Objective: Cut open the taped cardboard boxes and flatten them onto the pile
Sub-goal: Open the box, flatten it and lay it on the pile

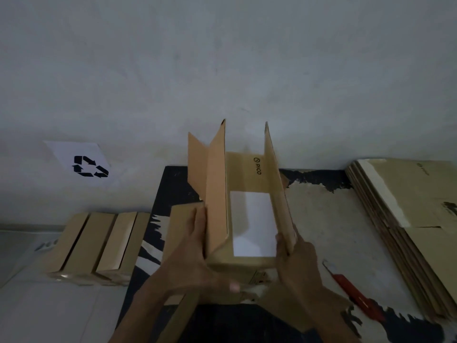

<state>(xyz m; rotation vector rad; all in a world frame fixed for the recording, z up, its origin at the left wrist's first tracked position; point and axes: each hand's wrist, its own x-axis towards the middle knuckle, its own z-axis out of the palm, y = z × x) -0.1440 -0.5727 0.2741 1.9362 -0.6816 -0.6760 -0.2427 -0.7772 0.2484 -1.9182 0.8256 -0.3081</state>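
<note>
Opened PICO cardboard box [243, 209] at lower centre of the frame, held between both hands above a worn black-and-tan work surface [329, 219]. Long axis running from the bottom edge of the frame up toward the wall [222, 58], far flaps standing upright, a white label [252, 221] on the inner bottom panel.

Left hand [195, 253] on the box's left wall, fingers straight and pressed flat up the outer face, thumb hidden behind the near end. Right hand [294, 258] on the right wall near its nearer end, fingers curled over the top edge and pinching it. Walls thus lying directly between the two palms, left and right of the open channel, both hands about equally close to the near end.

Judged step: collapsing the opened box. Flattening likely calls for pushing the walls sideways, across the long axis, then carrying the sheet right.

Pile of flattened boxes [405, 219] at right edge of the frame, nearer the right hand. Red box cutter [351, 290] lying on the surface just right of the right wrist, apart from both hands. Row of still-taped boxes [96, 246] at lower left, nearer the left hand. Recycling-symbol sheet [81, 162] on the wall at mid left.
</note>
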